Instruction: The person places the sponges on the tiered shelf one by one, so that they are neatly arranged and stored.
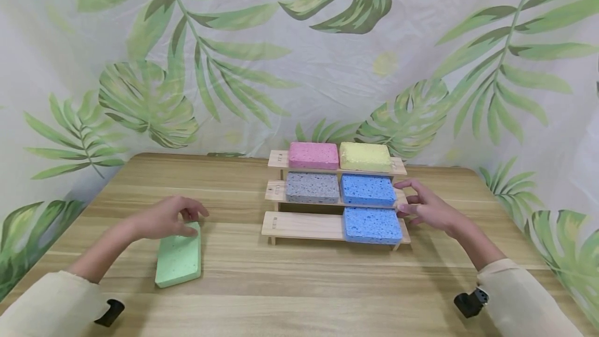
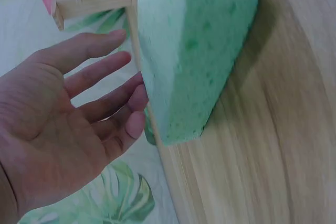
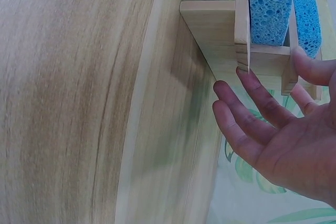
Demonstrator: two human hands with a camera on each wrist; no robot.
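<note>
On the left of the table lies a green sponge (image 1: 179,259). My left hand (image 1: 164,218) is over its far end, the fingers loosely bent; in the left wrist view they are beside the sponge's edge and do not wrap round it. A three-step wooden rack (image 1: 304,226) stands right of the middle. My right hand (image 1: 432,209) is at its right end, thumb and fingertips at the ends of the steps, fingers slightly bent. One blue sponge (image 1: 372,225) sits on the bottom step, another blue sponge (image 1: 368,190) on the middle step, both close to that hand.
Left of the upper blue sponge is a grey sponge (image 1: 312,187). The top step bears a pink sponge (image 1: 313,156) and a yellow sponge (image 1: 365,157). Behind the wooden table (image 1: 262,295) hangs a leaf-patterned cloth (image 1: 327,77).
</note>
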